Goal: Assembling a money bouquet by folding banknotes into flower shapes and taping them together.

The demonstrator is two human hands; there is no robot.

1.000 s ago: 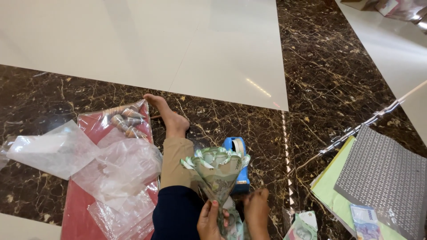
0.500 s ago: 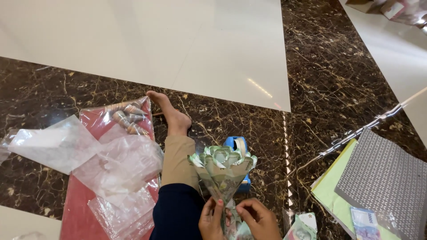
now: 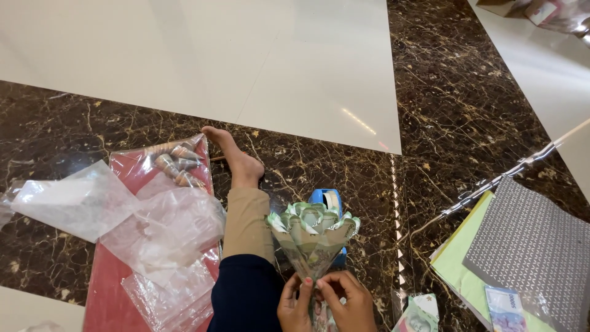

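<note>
On dark marble floor (image 3: 467, 123) (white tiles (image 3: 215, 61) beyond) — scattered plastic bags (image 3: 160, 233).

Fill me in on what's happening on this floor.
A person sits on the marble floor, both hands at the narrow base of a fan-shaped bouquet of folded green banknotes. The left hand and right hand pinch its stem. A blue tape dispenser stands behind it; clear plastic bags lie left, coloured paper sheets right.
</note>
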